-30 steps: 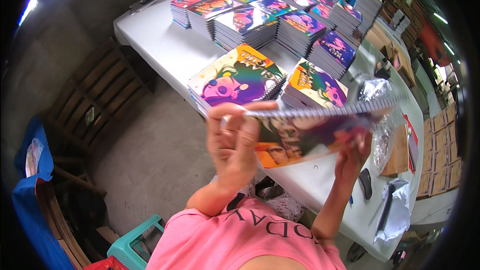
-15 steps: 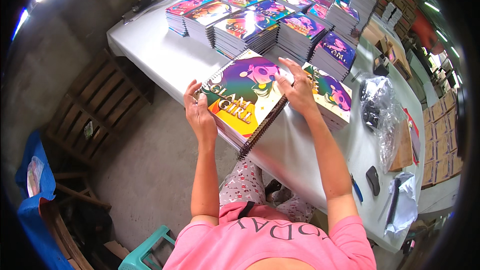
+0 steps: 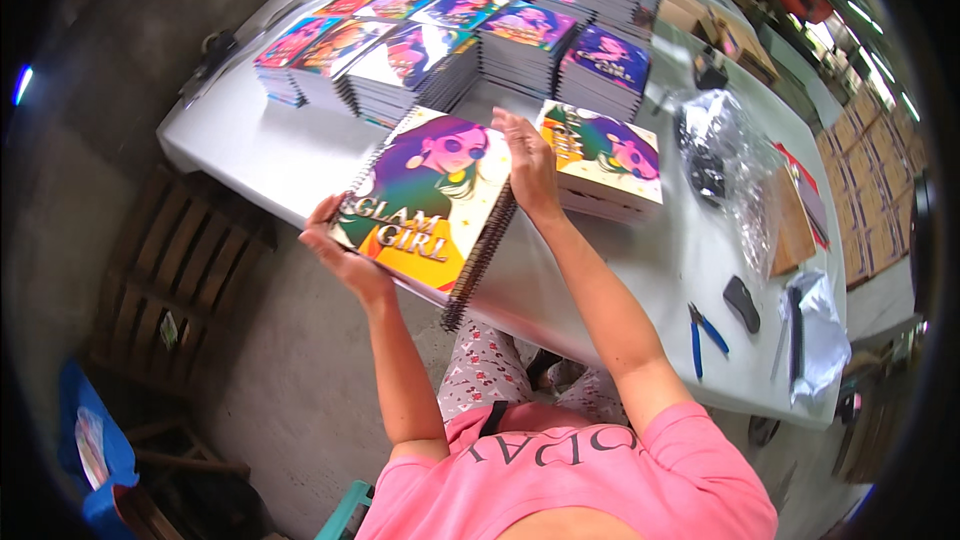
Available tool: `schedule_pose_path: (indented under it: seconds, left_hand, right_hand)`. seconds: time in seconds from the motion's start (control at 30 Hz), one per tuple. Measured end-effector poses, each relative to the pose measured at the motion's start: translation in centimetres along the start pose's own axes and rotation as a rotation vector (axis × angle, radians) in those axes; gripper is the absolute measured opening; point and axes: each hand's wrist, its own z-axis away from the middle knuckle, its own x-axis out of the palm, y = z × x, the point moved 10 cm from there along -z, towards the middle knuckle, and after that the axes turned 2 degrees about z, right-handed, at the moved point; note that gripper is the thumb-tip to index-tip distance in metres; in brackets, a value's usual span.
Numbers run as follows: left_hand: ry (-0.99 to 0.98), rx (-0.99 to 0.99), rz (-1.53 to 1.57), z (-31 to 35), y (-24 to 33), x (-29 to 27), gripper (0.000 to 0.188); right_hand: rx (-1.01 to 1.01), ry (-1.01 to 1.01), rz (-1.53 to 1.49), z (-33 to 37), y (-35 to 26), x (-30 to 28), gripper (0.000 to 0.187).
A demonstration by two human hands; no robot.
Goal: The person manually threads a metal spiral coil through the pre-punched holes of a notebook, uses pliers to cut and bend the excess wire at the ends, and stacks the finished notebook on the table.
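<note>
A stack of spiral notebooks (image 3: 425, 190) with a colourful illustrated cover is between my two hands at the table's near edge. Black wire coils show along both of its long sides. My left hand (image 3: 345, 258) grips its left near side, the thumb by the cover's edge. Pressed along the right side near the far corner is my right hand (image 3: 530, 162), its fingers held nearly straight. How far the fingers reach underneath is hidden. Just right of my right hand sits another notebook stack (image 3: 605, 155) with the same cover, turned a different way.
Several notebook stacks (image 3: 410, 65) stand in rows across the white-covered table (image 3: 230, 145). Blue-handled pliers (image 3: 705, 340), a dark block-shaped object (image 3: 741, 304) and clear plastic wrap (image 3: 745, 200) lie to the right. A wooden pallet (image 3: 170, 280) stands left; cartons (image 3: 870, 170) are stacked far right.
My view has turned, so the table's things sit further left and higher. My hands still hold the notebook stack; my right hand has moved closer against its side. The blue-handled pliers show more fully.
</note>
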Motion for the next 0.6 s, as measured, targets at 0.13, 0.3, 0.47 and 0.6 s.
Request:
schedule_pose_path:
  seconds: [0.13,0.3,0.47,0.6]
  left_hand:
    - [0.156,0.426,-0.473,2.8,9.0,-0.5,0.055]
    - [-0.475,0.465,0.109,11.3,12.4,8.3,0.034]
    - [-0.708,-0.443,-0.198,21.0,-5.7,17.7,0.087]
    - [-0.390,-0.510,-0.558,19.9,-16.3,13.8,0.107]
  right_hand:
    - [-0.425,0.378,0.680,-0.4,-3.8,-11.7,0.051]
    - [0.665,0.175,0.529,-0.1,14.5,-26.3,0.107]
    - [0.891,0.069,-0.221,3.2,15.9,-23.2,0.123]
    - [0.940,0.138,-0.360,3.4,17.8,-24.6,0.119]
